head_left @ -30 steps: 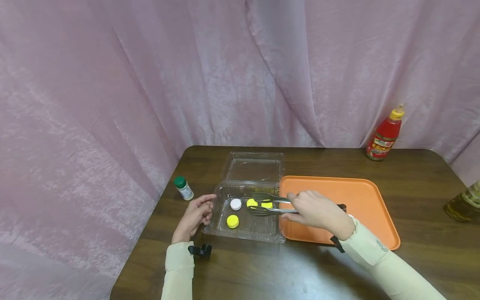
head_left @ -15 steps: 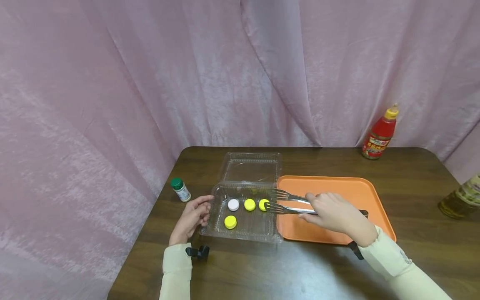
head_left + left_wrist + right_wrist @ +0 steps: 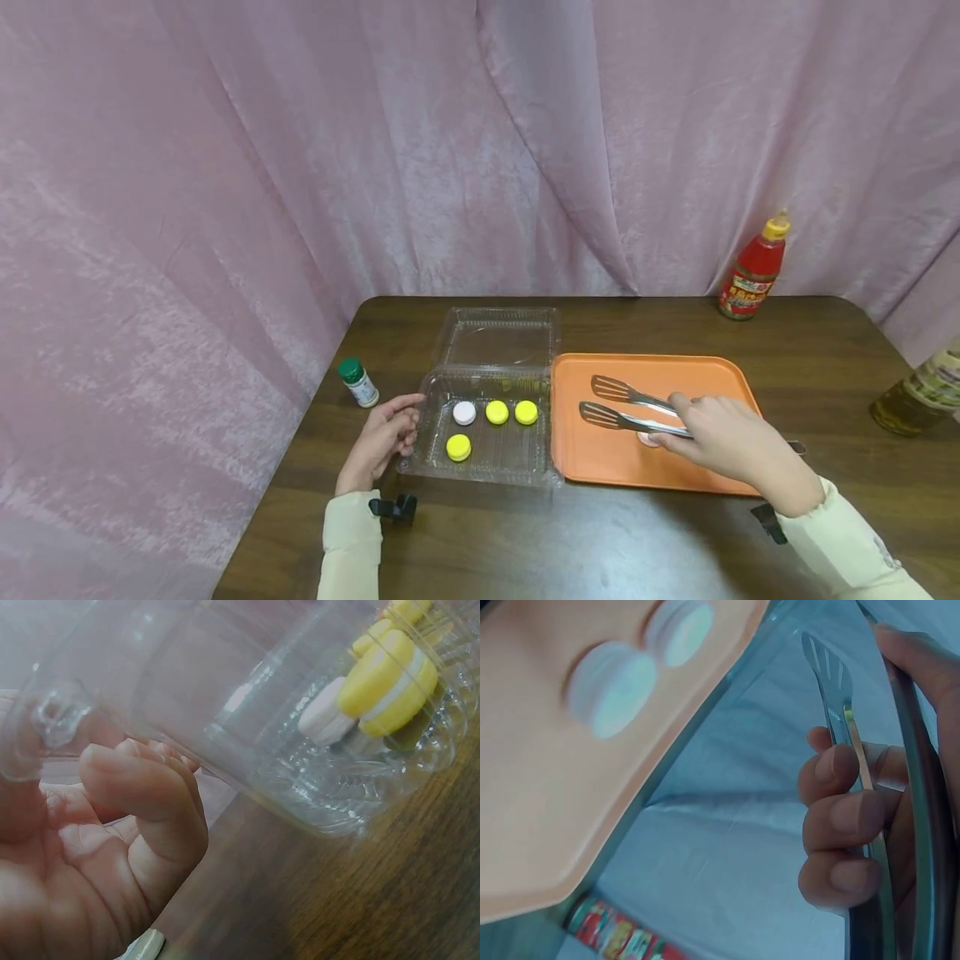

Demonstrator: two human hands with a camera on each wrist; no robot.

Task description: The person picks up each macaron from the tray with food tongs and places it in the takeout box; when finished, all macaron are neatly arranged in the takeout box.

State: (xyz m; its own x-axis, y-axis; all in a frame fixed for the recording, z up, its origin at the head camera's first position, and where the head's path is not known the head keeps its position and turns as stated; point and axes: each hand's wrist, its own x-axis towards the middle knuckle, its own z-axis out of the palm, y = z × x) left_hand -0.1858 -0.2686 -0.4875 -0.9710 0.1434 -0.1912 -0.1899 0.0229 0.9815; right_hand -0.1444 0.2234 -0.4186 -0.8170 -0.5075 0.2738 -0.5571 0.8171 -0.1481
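Observation:
My left hand holds the left rim of a clear plastic clamshell box, index finger along the edge and other fingers curled. Inside the box are a white macaron and three yellow ones; the right-hand yellow macaron ends the row, and another yellow macaron sits in front. My right hand grips metal tongs with slotted ends, over the orange tray. Their ends stand apart with nothing between them. In the right wrist view, two whitish macarons lie on the tray; the head view mostly hides them.
The box's lid lies folded back behind it. Against the box's right side sits the orange tray. A green-capped shaker stands left, a red sauce bottle at the back right, and an oil bottle at the right edge.
The tongs have come off the right-hand yellow macaron, leaving it in the box. My right hand has carried them rightward over the tray. My left hand stays at the rim.

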